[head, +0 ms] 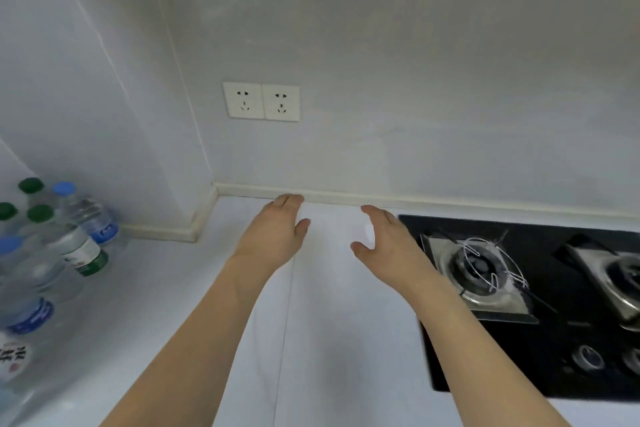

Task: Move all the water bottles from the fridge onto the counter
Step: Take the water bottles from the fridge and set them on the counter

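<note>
Several clear water bottles (65,239) with green and blue caps stand grouped on the white counter (332,322) at the far left. My left hand (273,229) and my right hand (384,236) hover side by side over the counter's middle, near the back wall. Both hold nothing, fingers apart, palms facing each other. The fridge is out of view.
A black gas hob (530,308) with two burners and knobs fills the counter's right side. Two white wall sockets (261,101) sit on the wall above my hands. A wall corner (194,184) juts out between the bottles and my hands.
</note>
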Tool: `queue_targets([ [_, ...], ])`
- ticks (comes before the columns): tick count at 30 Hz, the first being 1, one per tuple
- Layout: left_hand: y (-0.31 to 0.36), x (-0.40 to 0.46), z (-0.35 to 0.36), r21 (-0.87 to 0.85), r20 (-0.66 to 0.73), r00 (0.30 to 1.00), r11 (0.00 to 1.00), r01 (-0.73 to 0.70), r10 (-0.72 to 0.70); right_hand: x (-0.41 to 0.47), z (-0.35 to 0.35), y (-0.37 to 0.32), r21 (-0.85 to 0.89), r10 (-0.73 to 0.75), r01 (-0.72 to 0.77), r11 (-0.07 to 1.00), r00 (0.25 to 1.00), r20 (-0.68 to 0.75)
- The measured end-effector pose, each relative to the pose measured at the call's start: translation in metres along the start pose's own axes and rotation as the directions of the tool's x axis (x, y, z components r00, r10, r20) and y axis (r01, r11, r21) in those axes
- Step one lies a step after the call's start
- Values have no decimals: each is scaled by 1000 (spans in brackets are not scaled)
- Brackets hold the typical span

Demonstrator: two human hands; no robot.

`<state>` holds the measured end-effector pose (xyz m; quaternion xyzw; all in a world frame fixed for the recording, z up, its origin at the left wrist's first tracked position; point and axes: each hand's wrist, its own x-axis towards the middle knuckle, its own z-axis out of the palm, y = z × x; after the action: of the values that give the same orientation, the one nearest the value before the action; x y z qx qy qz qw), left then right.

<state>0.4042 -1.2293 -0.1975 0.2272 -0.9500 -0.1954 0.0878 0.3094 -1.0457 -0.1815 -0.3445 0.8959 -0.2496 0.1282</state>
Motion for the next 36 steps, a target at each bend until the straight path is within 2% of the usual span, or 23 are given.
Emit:
queue_targets([
  [7,119,18,44,-9,88,972,975,-220,220,-61,-64,90,35,174,-171,985,972,-156],
  [12,218,15,82,-25,160,914,927,-375,374,-119,-112,162,104,298,-280,954,925,-238],
  [20,410,-21,148,-57,265,764,801,-596,588,-249,-188,281,159,499,-479,863,766,-404],
  [25,521,-58,178,-77,253,643,678,-731,723,-335,-230,343,195,587,-573,796,653,-479],
  [28,592,-93,195,-119,231,555,590,-799,799,-397,-255,378,224,635,-631,743,558,-535],
  [36,701,-140,231,-172,254,377,425,-889,891,-489,-293,425,294,699,-700,651,399,-594],
])
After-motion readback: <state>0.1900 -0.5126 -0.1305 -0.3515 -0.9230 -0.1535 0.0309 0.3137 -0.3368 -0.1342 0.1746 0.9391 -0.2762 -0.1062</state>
